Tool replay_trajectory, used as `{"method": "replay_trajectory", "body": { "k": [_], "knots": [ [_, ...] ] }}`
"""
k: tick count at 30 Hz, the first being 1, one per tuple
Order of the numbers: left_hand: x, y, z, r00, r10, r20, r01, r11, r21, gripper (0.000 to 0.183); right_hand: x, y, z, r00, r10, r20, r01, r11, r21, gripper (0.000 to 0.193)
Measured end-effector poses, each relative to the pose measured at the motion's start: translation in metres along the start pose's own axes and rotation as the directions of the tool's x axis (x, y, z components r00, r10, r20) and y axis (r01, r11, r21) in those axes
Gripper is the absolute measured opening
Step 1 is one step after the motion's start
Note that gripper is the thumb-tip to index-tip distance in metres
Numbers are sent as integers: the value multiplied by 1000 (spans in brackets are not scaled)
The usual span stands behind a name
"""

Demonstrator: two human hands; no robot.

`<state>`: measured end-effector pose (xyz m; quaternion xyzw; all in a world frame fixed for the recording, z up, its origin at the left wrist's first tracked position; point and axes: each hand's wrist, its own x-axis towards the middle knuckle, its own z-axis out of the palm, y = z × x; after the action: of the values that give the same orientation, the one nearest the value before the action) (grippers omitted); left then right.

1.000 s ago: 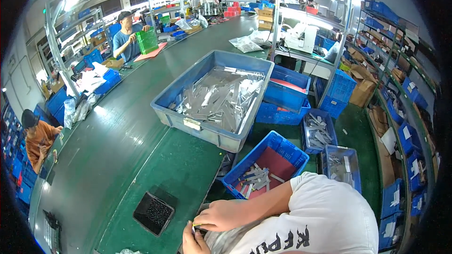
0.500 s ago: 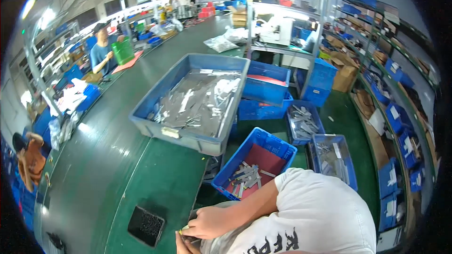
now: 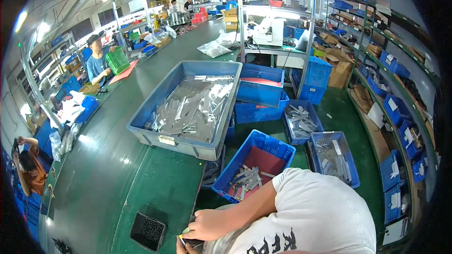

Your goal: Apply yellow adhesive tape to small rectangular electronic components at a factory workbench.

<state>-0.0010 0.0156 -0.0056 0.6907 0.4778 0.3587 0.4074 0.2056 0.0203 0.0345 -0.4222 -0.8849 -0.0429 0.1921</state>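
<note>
My right hand point(image 3: 210, 226) is closed at the bottom middle, its fingertips pinched close to my left hand point(image 3: 186, 248), which shows only in part at the lower edge. Between the fingertips a small yellow bit shows; whatever else they hold is hidden by the fingers. Left of the hands, a black tray point(image 3: 148, 231) of small dark parts lies on the green bench. Beyond my right forearm a blue crate point(image 3: 221, 184) holds several flat metal strips point(image 3: 246, 178), some with yellow ends, on a red liner.
A large grey-blue bin point(image 3: 172, 144) of thin metal pieces stands on the bench point(image 3: 101, 169). More blue crates point(image 3: 301, 137) of metal parts sit on the floor to the right. Shelving point(image 3: 372, 129) runs along the right. Co-workers are across the bench at the left.
The view has shifted slightly. My hands stay together, with the yellow bit a little lower. The co-worker at the far left has raised an arm with a dark object in hand.
</note>
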Motion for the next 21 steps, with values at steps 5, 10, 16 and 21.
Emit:
{"method": "replay_trajectory", "body": {
  "k": [5,10,16,21],
  "knots": [
    [1,4,-1,991,-131,10,131,991,-36,41,1,0,0,999,-23,-46,23,1000,13,37],
    [-1,34,-4,995,20,-96,-16,999,41,42,3,0,-3,1000,-15,-5,15,999,35,36],
    [6,3,-2,989,145,11,-145,977,156,41,2,6,3,998,-27,-61,30,998,52,34],
    [6,-24,0,996,76,49,-79,996,50,41,4,4,2,999,-33,-3,33,999,13,36]
  ]
}}
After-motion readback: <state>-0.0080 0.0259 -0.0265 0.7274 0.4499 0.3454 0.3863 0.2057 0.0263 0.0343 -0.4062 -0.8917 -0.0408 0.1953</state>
